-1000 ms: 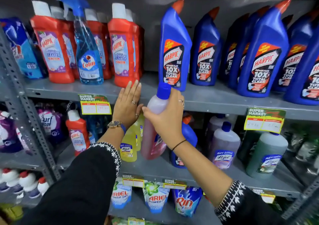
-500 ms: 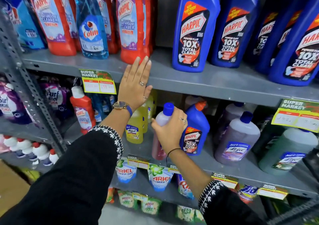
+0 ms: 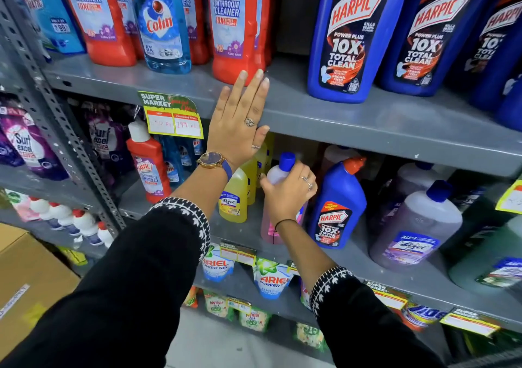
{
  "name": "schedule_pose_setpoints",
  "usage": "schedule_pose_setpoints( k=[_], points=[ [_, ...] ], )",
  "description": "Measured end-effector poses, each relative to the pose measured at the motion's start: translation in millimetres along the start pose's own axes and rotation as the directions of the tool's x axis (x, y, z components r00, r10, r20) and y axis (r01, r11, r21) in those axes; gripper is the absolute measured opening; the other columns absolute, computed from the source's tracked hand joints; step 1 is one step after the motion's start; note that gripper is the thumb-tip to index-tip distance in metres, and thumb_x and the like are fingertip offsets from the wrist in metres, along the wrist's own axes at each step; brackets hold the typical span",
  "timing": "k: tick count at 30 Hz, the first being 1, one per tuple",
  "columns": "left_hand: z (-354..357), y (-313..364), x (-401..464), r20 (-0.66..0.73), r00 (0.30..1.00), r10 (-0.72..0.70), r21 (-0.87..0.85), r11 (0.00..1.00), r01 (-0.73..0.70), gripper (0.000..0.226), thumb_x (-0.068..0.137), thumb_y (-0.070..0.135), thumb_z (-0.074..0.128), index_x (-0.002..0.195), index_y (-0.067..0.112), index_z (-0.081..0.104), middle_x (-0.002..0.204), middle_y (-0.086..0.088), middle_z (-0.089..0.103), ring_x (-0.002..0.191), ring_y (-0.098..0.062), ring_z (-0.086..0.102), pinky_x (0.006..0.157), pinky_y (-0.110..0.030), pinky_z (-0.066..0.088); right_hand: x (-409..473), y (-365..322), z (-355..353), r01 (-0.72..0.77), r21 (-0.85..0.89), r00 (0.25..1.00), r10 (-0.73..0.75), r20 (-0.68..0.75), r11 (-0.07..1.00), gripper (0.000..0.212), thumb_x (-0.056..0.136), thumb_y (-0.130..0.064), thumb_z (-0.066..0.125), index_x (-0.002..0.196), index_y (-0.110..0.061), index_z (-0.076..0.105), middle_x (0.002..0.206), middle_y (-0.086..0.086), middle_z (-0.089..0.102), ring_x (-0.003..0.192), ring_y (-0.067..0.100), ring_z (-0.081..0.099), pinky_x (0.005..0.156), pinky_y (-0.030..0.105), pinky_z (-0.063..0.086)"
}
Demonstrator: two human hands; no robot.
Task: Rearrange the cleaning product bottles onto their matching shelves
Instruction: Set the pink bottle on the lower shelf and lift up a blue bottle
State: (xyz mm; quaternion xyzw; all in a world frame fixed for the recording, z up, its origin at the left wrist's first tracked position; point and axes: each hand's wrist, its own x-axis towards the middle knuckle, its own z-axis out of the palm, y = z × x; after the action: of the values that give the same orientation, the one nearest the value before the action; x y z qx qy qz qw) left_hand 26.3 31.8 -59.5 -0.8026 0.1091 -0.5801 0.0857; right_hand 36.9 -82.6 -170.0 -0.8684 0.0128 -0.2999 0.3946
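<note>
My right hand (image 3: 288, 191) grips the shoulder of a pink bottle with a blue cap (image 3: 285, 162), standing upright on the middle shelf (image 3: 353, 257) between yellow Lizol bottles (image 3: 236, 198) and a blue Harpic bottle (image 3: 337, 206). My left hand (image 3: 240, 119) lies flat, fingers spread, against the front edge of the upper shelf (image 3: 367, 119), holding nothing. On that upper shelf stand red Harpic bathroom cleaner bottles (image 3: 237, 23), a blue Colin bottle (image 3: 163, 26) and large blue Harpic bottles (image 3: 350, 34).
A lone red Harpic bottle (image 3: 148, 164) stands at the middle shelf's left. Purple Lizol (image 3: 415, 226) and a green bottle (image 3: 491, 260) fill its right side. Ariel pouches (image 3: 272, 280) hang below. Surf Excel packs (image 3: 25, 147) and a cardboard box (image 3: 25, 277) are on the left.
My right hand has lowered the pink bottle from in front of the upper shelf onto the middle shelf beside the blue Harpic. The view moved closer and down. My left hand stayed on the shelf edge.
</note>
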Motion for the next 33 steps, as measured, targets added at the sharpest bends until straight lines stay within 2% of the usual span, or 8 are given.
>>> schedule_pose_setpoints(
  k=[9, 13, 18, 22, 26, 28, 30, 33],
  points=[
    [1.1, 0.7, -0.6, 0.010, 1.000, -0.009, 0.015, 1.000, 0.009, 0.058, 0.101, 0.040, 0.012, 0.142, 0.001, 0.027, 0.142, -0.020, 0.042, 0.134, -0.035, 0.027, 0.116, -0.038, 0.007, -0.8, 5.2, 4.3, 0.032, -0.041, 0.999, -0.031, 0.009, 0.999, 0.070, 0.064, -0.049, 0.076, 0.114, -0.007, 0.052, 0.112, 0.013, 0.058, 0.113, 0.033, 0.050, 0.100, 0.050, 0.034],
    [-0.2, 1.5, -0.1, 0.016, 1.000, -0.016, 0.005, 1.000, 0.016, 0.059, 0.100, 0.040, 0.012, 0.142, 0.002, 0.025, 0.142, -0.020, 0.041, 0.135, -0.035, 0.025, 0.116, -0.037, 0.005, -1.0, 7.0, -0.8, 0.069, -0.032, 0.996, -0.068, 0.058, 0.997, 0.079, 0.066, -0.051, 0.076, 0.126, -0.008, 0.046, 0.128, 0.012, 0.052, 0.122, 0.031, 0.045, 0.105, 0.050, 0.031],
    [-1.1, 2.0, -0.4, 0.016, 1.000, -0.019, 0.008, 1.000, 0.019, 0.058, 0.100, 0.039, 0.013, 0.143, 0.001, 0.025, 0.143, -0.020, 0.040, 0.135, -0.034, 0.025, 0.116, -0.037, 0.005, -4.2, 18.0, -23.3, 0.154, 0.154, 0.988, -0.149, -0.049, 0.976, 0.078, 0.070, -0.052, 0.070, 0.133, -0.016, 0.041, 0.138, 0.005, 0.046, 0.131, 0.022, 0.038, 0.104, 0.043, 0.025],
    [-0.6, 2.4, -0.5, 0.015, 1.000, -0.020, 0.002, 1.000, 0.020, 0.058, 0.100, 0.039, 0.013, 0.143, 0.001, 0.025, 0.143, -0.019, 0.040, 0.135, -0.034, 0.024, 0.116, -0.037, 0.005, 11.2, 32.4, -42.4, 0.053, 0.277, 0.959, 0.028, -0.281, 0.960, 0.068, 0.074, -0.049, 0.068, 0.128, -0.016, 0.041, 0.137, 0.010, 0.044, 0.126, 0.025, 0.037, 0.103, 0.043, 0.024],
    [1.2, 2.1, -1.1, 0.013, 0.999, -0.030, 0.004, 1.000, 0.030, 0.058, 0.100, 0.039, 0.014, 0.144, 0.002, 0.023, 0.144, -0.019, 0.039, 0.136, -0.034, 0.024, 0.116, -0.037, 0.005, 42.6, 48.9, -51.7, -0.255, 0.206, 0.915, 0.305, -0.265, 0.945, 0.092, 0.066, -0.057, 0.072, 0.136, -0.009, 0.035, 0.143, 0.012, 0.039, 0.131, 0.031, 0.037, 0.105, 0.052, 0.026],
    [1.9, 1.8, -1.9, 0.011, 1.000, -0.028, 0.006, 1.000, 0.028, 0.057, 0.100, 0.038, 0.015, 0.145, 0.003, 0.023, 0.144, -0.019, 0.039, 0.136, -0.034, 0.023, 0.116, -0.038, 0.005, 50.1, 58.1, -52.7, -0.334, 0.187, 0.914, 0.366, -0.174, 0.924, 0.095, 0.062, -0.059, 0.075, 0.135, -0.011, 0.039, 0.138, 0.010, 0.048, 0.130, 0.028, 0.042, 0.110, 0.049, 0.020],
    [2.6, 1.6, -2.3, 0.003, 1.000, -0.024, 0.003, 1.000, 0.024, 0.057, 0.100, 0.038, 0.016, 0.145, 0.003, 0.023, 0.144, -0.019, 0.039, 0.136, -0.034, 0.022, 0.116, -0.038, 0.005, 50.7, 64.9, -51.9, -0.323, 0.110, 0.934, 0.335, -0.125, 0.940, 0.079, 0.062, -0.057, 0.075, 0.122, -0.011, 0.051, 0.121, 0.009, 0.060, 0.120, 0.028, 0.051, 0.111, 0.049, 0.019],
    [2.9, 1.7, -1.7, -0.003, 1.000, -0.025, 0.001, 1.000, 0.025, 0.057, 0.101, 0.038, 0.016, 0.144, 0.003, 0.024, 0.145, -0.018, 0.039, 0.137, -0.034, 0.022, 0.117, -0.038, 0.005, 48.5, 68.7, -53.3, -0.224, 0.008, 0.962, 0.222, -0.160, 0.975, 0.060, 0.065, -0.049, 0.072, 0.103, -0.005, 0.055, 0.102, 0.015, 0.064, 0.102, 0.036, 0.057, 0.100, 0.048, 0.036]
  ],
)
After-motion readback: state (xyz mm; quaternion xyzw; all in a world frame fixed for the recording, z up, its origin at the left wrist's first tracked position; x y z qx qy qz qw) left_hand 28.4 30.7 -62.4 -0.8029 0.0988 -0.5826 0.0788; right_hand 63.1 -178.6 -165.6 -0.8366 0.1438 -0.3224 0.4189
